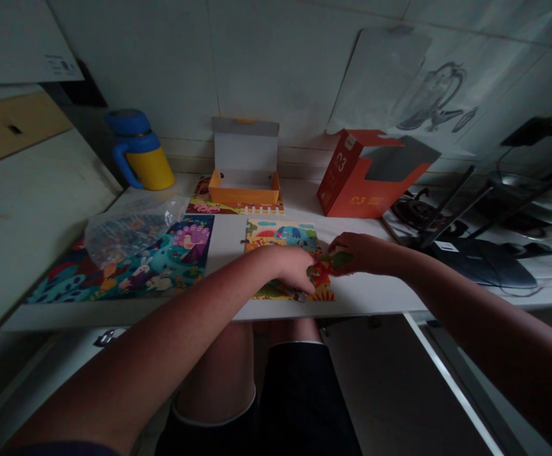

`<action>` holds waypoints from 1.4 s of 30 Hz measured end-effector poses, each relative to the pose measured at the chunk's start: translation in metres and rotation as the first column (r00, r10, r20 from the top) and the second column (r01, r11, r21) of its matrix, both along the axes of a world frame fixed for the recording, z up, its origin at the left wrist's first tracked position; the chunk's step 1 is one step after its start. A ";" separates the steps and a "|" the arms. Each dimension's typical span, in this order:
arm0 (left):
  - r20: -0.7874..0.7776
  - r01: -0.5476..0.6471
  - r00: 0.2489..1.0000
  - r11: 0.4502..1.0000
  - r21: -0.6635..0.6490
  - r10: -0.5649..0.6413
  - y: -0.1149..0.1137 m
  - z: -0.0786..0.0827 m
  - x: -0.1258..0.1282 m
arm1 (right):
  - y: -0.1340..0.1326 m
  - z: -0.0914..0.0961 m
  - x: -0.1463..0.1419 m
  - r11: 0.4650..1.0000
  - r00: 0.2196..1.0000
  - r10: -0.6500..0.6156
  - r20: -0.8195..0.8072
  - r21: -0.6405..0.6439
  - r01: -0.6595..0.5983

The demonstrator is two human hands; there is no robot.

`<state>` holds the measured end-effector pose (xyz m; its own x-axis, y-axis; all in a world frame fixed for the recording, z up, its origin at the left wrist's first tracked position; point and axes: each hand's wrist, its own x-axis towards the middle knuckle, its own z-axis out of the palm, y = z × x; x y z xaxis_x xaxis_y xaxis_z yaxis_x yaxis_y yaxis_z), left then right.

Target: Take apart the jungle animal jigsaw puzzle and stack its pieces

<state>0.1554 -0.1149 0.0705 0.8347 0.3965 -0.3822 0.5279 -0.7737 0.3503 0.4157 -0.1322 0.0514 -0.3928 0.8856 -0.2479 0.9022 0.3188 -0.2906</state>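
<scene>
Centrally, an animal puzzle (285,237) lies on the white tabletop (228,244). The left hand (296,269) curls over its lower right part; whether those fingers grip anything, I cannot tell. Just beside it, right of the frame's centre, the right hand (359,253) pinches a green-patterned piece (341,258).
</scene>
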 end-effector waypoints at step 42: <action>0.651 -0.563 0.585 0.820 -0.105 0.485 0.079 -0.023 -0.102 | 0.055 0.006 -0.103 0.964 0.959 0.185 -0.213 0.229 -0.135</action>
<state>0.0538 -0.0356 0.0471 0.4877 0.8464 0.2140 0.5400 -0.4851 0.6878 0.3131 -0.0768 0.0571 -0.5577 0.8285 0.0511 0.7504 0.5295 -0.3956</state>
